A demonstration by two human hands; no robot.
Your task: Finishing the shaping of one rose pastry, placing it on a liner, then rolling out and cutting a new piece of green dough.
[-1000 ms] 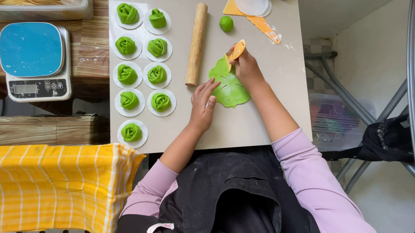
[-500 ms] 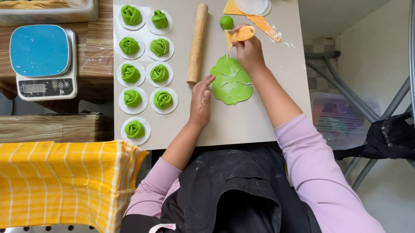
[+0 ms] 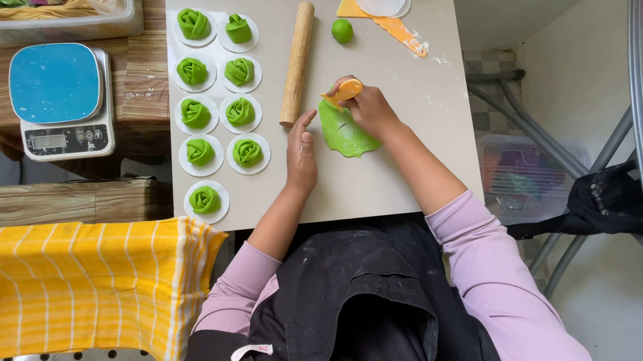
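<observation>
— While my right hand (image 3: 372,109) grips the orange scraper (image 3: 343,93), where's the dough?
— Green dough sheet (image 3: 346,133) lies on the board under it; my left hand (image 3: 302,150) rests flat, empty, beside; I'm lifting its edge; gentle sliding seems needed next.

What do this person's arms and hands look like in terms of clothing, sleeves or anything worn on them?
Both arms wear long lilac sleeves, pushed up so the forearms are bare. The left hand and right hand are bare: no gloves, and no rings, watch or bracelets that I can make out from above. A dark apron, dusted with pale smudges, covers the front of the body between the sleeves.
</observation>
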